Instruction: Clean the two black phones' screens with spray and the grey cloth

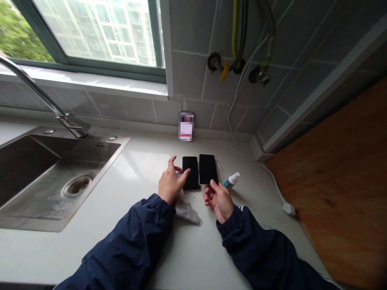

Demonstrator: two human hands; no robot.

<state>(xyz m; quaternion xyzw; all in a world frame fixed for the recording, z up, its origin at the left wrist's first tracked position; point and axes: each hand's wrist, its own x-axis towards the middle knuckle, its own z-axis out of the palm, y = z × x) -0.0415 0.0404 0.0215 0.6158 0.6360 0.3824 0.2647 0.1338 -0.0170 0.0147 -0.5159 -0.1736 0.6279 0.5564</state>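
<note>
Right of the sink (94, 180), two phones' long axes ran wallward. The left hand (173, 179), fingers parted, was over the sink-side phone (191, 183); the right hand (220, 198) pinched the farther phone (207, 168) at its near edge. The bottle (231, 181) label was unreadable. Counter (130, 181) stretched between sink and left hand.

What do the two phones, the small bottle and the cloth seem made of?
Left phone and right phone: probably glass-faced, being flat, smooth and black. Bottle: likely moulded plastic, smooth and white-topped. Cloth: seemingly matte grey fabric, given its loose folds; fibre unclear.
</note>
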